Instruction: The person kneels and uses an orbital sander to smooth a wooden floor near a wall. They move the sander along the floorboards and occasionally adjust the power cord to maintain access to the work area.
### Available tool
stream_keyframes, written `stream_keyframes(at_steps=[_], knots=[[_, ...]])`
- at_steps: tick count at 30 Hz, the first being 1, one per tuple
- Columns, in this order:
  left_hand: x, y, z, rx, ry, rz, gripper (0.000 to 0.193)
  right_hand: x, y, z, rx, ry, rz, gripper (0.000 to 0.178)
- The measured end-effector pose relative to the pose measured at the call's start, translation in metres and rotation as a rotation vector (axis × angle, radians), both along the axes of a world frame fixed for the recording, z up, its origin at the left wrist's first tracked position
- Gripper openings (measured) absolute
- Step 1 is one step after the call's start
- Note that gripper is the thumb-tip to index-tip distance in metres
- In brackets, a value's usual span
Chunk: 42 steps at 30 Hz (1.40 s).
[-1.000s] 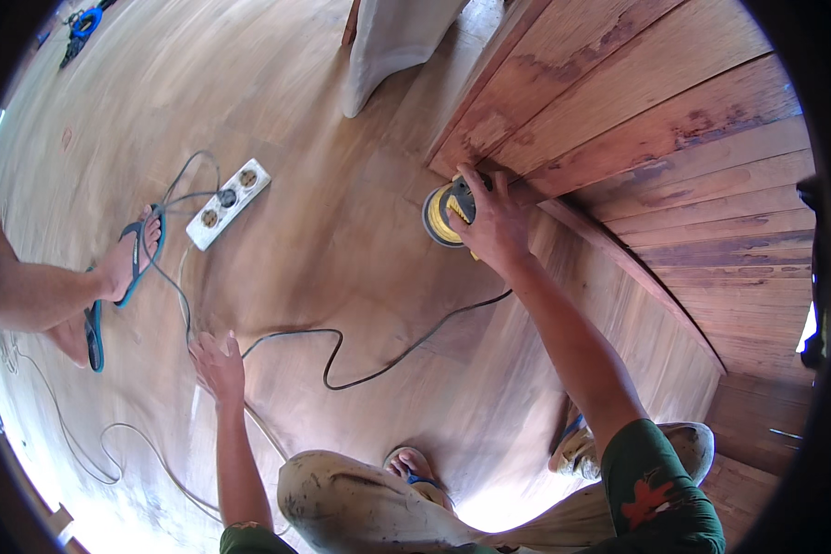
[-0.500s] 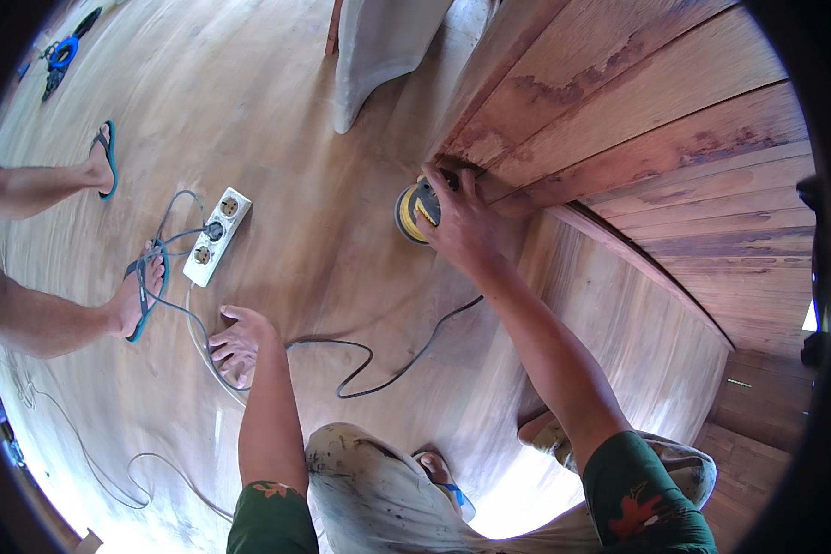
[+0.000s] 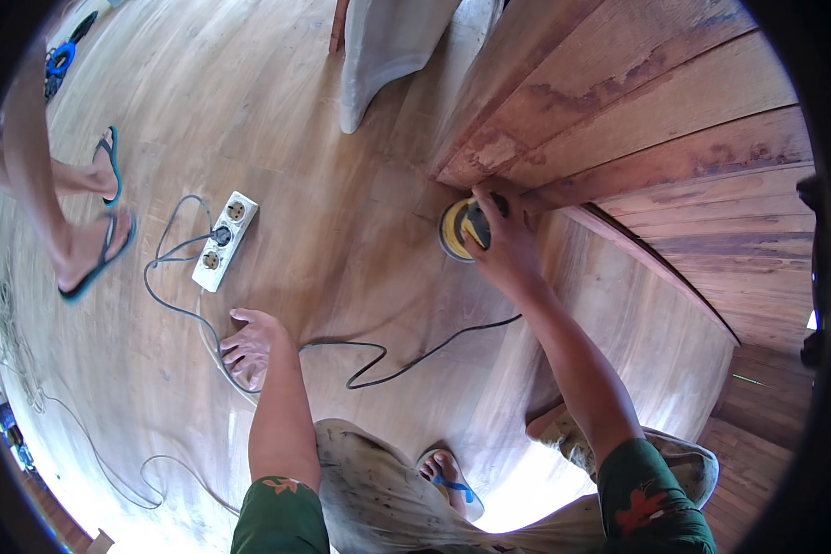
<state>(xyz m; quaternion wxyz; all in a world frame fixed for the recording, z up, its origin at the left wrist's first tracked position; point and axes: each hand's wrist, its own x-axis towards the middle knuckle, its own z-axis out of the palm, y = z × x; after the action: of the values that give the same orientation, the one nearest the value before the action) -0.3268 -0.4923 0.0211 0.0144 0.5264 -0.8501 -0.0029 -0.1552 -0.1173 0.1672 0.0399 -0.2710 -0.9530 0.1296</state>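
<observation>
My right hand [image 3: 506, 245] is closed over the top of a yellow and black round-based power sander [image 3: 456, 227]. The tool rests on the wooden floor [image 3: 360, 231], close to the foot of the plank wall [image 3: 600, 102]. From beneath my right forearm a dark cord [image 3: 471, 327] trails in bends across the boards to my left wrist. My left hand [image 3: 249, 349] leans on the floor with its fingers spread, holding nothing. Cable lies against its fingertips. Just beyond it is a white power strip [image 3: 232, 224], with a black plug [image 3: 221, 236] in its middle socket.
A person's bare legs [image 3: 46, 198] in flip-flops stand at the left, one foot blurred by motion. Pale cable [image 3: 148, 494] winds over the lower left floor. A whitish curved panel [image 3: 365, 78] rises at the top. My flip-flopped foot [image 3: 448, 475] is below.
My right hand has moved the sander to the right along the floor. The other person's nearer foot has stepped left, away from the cord. My left hand stays planted.
</observation>
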Motion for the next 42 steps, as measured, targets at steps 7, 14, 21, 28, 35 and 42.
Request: stream_keyframes(at_steps=[7,14,21,28,35,42], knots=[[0.002,-0.001,-0.006,-0.082,0.055,-0.021,0.094,0.020,0.003,0.007,0.001,0.008,-0.033,0.078],[0.001,-0.008,-0.022,-0.118,0.099,-0.025,0.092,-0.005,-0.015,0.014,-0.048,-0.018,-0.013,0.080],[0.000,-0.009,-0.022,-0.084,0.090,-0.014,0.092,-0.027,-0.029,0.009,-0.034,0.045,0.064,0.078],[-0.001,-0.008,-0.022,-0.133,0.072,-0.005,0.090,-0.046,-0.037,0.000,-0.004,0.166,0.125,0.075],[0.000,-0.004,-0.018,-0.132,0.056,-0.008,0.092,-0.021,-0.025,0.012,-0.101,-0.004,0.074,0.075],[0.000,-0.003,-0.015,-0.135,0.062,0.001,0.094,0.016,-0.017,0.012,0.000,-0.033,0.017,0.078]])
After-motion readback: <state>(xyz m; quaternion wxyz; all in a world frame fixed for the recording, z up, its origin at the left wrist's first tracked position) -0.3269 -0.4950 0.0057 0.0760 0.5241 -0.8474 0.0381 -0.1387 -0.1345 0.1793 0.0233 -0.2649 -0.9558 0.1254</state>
